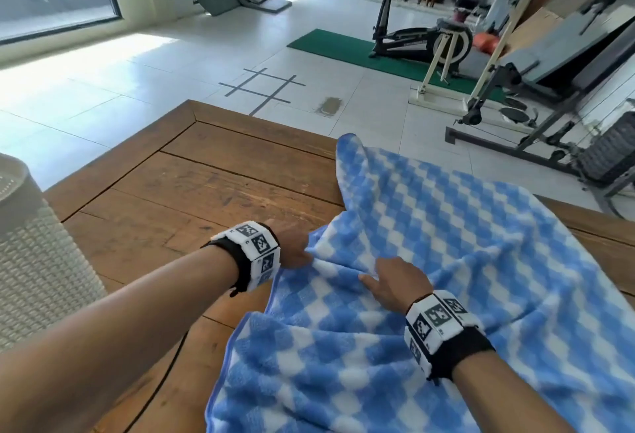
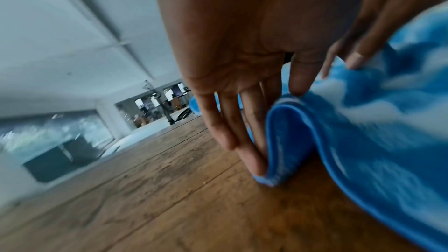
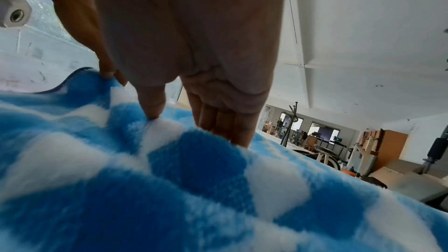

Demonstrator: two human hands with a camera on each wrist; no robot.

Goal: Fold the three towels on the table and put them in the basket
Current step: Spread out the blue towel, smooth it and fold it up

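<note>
A blue-and-white checked towel lies rumpled over the right half of the wooden table. My left hand pinches its hemmed left edge, which stands up in a loop off the wood. My right hand is just right of it, thumb on the near side of a raised ridge and fingers on the far side, pinching the cloth. In the right wrist view the left hand holds the same edge. A white woven basket stands at the table's left. No other towel shows.
Bare wood stretches left of the towel as far as the basket. Beyond the table's far edge is tiled floor. A green mat with an exercise machine and a weight bench stand at the right.
</note>
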